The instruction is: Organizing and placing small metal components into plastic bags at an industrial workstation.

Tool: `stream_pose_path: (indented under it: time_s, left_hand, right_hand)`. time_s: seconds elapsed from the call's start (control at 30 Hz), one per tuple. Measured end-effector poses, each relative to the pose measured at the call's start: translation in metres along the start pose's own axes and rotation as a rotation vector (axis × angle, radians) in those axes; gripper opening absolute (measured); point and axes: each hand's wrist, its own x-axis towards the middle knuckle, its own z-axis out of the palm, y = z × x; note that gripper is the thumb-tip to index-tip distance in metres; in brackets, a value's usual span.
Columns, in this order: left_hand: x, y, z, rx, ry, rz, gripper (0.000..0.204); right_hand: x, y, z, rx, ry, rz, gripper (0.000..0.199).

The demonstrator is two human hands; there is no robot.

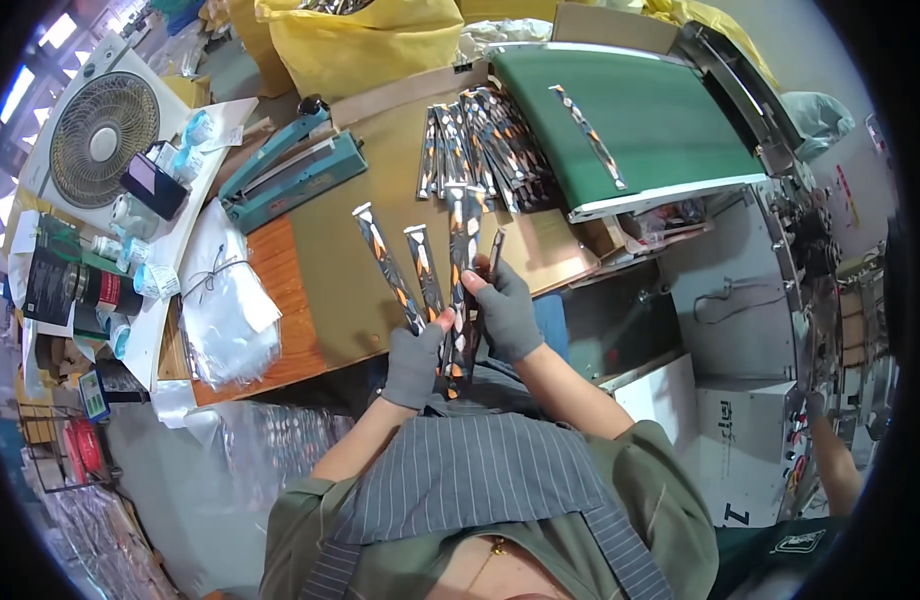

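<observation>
Nearest the camera, a grey pinstriped fabric apron point(470, 470) is worn over an olive-green shirt point(660, 490). Toward twelve o'clock, slim, dark stick packets patterned in orange and white point(459, 240) are held up near the front edge of a brown, board-covered surface point(350, 310). Packets are gripped by the closed fingers of the grey-gloved left hand point(413, 362) and of the grey-gloved right hand point(505, 312); how the middle ones are shared cannot be told.

Each packet is probably light, fairly stiff lengthwise and slick-skinned, so it is best pinched at mid-length, with the flat ends spared from creasing. The long axes are fanned: the leftmost is aimed at eleven o'clock, the middle ones at twelve, the rightmost just past it.

Beyond, at twelve o'clock, a loose pile of similar packets point(505, 150) is spread, mostly lengthwise. Toward one o'clock, a single patterned packet point(588, 135) is carried on a green flat belt point(670, 125), its axis running eleven to five.
</observation>
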Motion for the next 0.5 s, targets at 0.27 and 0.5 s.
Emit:
stream_pose_path:
  time_s: [0.27,0.5]
  left_hand:
    - [0.011,-0.001,0.0,0.134,0.051,0.081,0.023]
    - [0.055,-0.024,-0.032,0.288,0.149,0.094,0.036]
  right_hand:
    - [0.002,0.011,0.013,0.092,0.034,-0.005,0.021]
    - [0.04,0.082,-0.019,-0.277,-0.26,0.091,0.021]
